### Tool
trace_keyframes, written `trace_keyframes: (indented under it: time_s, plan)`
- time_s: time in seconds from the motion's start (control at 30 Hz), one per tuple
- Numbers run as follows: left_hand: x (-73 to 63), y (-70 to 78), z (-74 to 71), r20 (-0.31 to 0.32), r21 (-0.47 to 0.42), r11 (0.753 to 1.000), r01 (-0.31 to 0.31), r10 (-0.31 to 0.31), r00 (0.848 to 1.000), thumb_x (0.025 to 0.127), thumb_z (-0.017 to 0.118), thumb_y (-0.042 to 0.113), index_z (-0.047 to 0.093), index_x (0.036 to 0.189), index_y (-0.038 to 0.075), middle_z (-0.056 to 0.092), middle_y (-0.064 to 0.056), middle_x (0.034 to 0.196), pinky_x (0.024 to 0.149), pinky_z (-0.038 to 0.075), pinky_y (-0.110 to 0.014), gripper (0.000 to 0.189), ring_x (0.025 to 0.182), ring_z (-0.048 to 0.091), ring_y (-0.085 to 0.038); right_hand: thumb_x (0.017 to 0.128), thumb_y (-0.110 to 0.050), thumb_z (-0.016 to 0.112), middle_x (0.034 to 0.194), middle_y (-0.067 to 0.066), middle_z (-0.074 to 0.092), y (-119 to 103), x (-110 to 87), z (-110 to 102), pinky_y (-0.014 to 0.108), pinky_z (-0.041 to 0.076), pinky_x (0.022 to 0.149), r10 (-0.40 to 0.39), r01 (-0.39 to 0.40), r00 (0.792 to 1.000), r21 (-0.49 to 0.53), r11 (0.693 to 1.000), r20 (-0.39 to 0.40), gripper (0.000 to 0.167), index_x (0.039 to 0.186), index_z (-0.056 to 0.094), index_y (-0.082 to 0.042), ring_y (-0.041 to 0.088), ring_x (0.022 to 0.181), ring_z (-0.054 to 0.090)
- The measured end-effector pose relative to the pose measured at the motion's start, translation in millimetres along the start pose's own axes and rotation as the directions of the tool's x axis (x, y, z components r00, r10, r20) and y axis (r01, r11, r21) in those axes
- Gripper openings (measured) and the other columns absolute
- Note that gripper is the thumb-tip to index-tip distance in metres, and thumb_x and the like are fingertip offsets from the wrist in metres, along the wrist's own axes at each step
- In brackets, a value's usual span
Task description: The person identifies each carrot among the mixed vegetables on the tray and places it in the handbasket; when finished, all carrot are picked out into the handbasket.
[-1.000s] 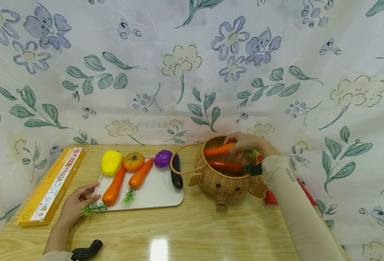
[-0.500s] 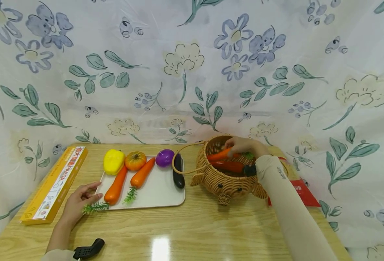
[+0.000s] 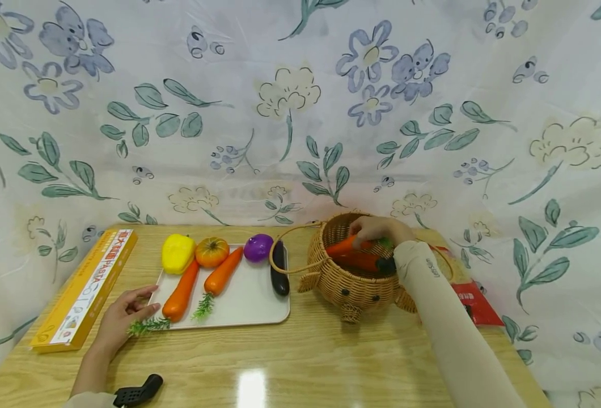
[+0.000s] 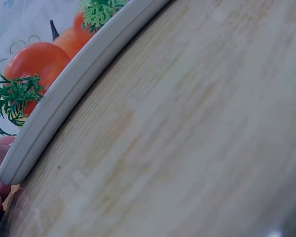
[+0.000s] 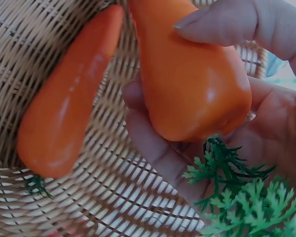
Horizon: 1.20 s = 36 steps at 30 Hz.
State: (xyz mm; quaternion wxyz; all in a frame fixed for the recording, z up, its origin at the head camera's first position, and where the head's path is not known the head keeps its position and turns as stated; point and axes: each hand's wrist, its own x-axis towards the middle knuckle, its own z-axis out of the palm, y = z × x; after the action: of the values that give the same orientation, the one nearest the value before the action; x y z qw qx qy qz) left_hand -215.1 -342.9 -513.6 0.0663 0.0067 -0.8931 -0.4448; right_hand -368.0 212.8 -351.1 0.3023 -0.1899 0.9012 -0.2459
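Note:
My right hand is inside the wicker basket, thumb and fingers curled round a toy carrot with green leaves. Beside it in the basket lies a second toy carrot, untouched in the right wrist view. My left hand grips the left edge of the white tray, with fingers on both sides of its rim in the left wrist view. On the tray are two more toy carrots, a yellow pepper, an orange pumpkin, a purple onion-like ball and an eggplant.
A yellow pasta box lies left of the tray. The basket's handle leans out over the tray's right side. A red packet lies right of the basket. Behind the table hangs a floral cloth.
My right hand has lowered the carrot deeper into the basket, beside the other one. The left hand stays at the tray's edge.

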Motion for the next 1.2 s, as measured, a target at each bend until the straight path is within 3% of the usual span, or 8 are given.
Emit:
trace_keyframes:
  time_s: [0.37,0.67,0.9,1.2]
  plan:
    - [0.5,1.3,2.8,0.004,-0.006,1.0,-0.004,0.004,1.0,0.094,0.07,0.03,0.058,0.136,0.002,0.051,0.02,0.108,0.068,0.04,-0.019,0.052,0.08,0.046,-0.005,0.08,-0.004,0.065,0.086,0.003,0.047,18,10.0,17,0.029,0.037,0.067,0.029,-0.029,1.0,-0.063,0.998,-0.008,0.024,0.102,0.06,0.003,0.016,0.075,0.042]
    - [0.2,0.7,4.1,0.007,-0.012,1.0,0.005,-0.005,1.0,0.093,0.07,0.03,0.058,0.136,0.002,0.05,0.022,0.108,0.068,0.04,-0.019,0.052,0.08,0.046,-0.006,0.081,-0.008,0.067,0.098,0.008,0.054,20,13.2,26,0.03,0.042,0.068,0.069,-0.069,0.998,-0.12,0.99,-0.006,0.025,0.104,0.063,0.001,0.019,0.081,0.047]
    - [0.2,-2.2,1.5,0.003,0.002,1.0,0.016,-0.016,1.0,0.093,0.07,0.032,0.058,0.136,0.003,0.049,0.025,0.107,0.068,0.04,-0.02,0.054,0.08,0.045,-0.006,0.082,-0.007,0.072,0.079,0.0,0.055,18,11.7,29,0.027,0.041,0.061,0.03,-0.03,1.0,-0.119,0.992,-0.003,0.009,0.088,0.067,-0.002,0.013,0.067,0.046]
    - [-1.4,-0.8,1.6,0.006,-0.006,1.0,0.0,0.0,1.0,0.094,0.07,0.029,0.057,0.138,0.002,0.049,0.028,0.107,0.068,0.04,-0.019,0.053,0.08,0.046,-0.005,0.078,-0.011,0.08,0.076,-0.002,0.053,18,11.8,33,0.025,0.041,0.061,0.009,-0.008,1.0,-0.154,0.988,0.006,0.017,0.086,0.068,-0.002,0.012,0.067,0.046]
